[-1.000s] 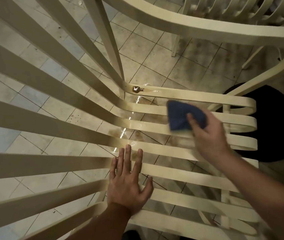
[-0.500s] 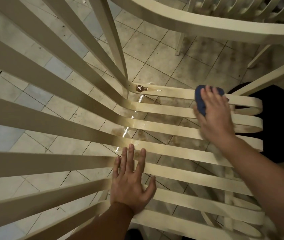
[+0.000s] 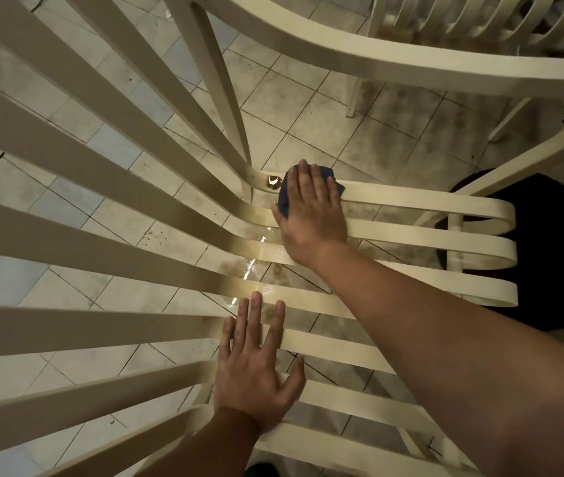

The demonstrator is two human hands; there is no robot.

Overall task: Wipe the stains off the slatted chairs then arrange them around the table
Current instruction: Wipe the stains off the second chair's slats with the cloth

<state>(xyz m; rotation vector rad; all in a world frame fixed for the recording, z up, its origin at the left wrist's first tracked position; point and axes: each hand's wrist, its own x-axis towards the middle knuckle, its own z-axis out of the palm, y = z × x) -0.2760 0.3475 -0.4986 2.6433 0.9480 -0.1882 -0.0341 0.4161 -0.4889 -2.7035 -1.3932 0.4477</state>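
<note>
Cream slatted plastic chair point(image 3: 411, 201) on tiled floor point(image 3: 308, 108), mid-wipe. Right hand point(image 3: 311, 215) flat, pressing dark blue cloth point(image 3: 284, 196) beside brown stain point(image 3: 272, 182); left hand point(image 3: 256, 376) flat, empty, bracing slats. Next, probably: cloth over stain.

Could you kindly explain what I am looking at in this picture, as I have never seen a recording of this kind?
There is no machine here. A person wears a wide-angle camera on the head, so the view looks down at their own two bare hands. They lean over a cream slatted chair, and the tiled floor shows through its slats. The left hand lies flat on the near seat slats, fingers straight, holding nothing. The right hand presses a blue cloth flat onto the far slats, right beside a glossy brown stain that is not yet wiped. A wet sheen shows on the slats between the hands. A second slatted chair stands at the top right. Something dark and round lies on the floor at the right; I cannot tell what it is.
</note>
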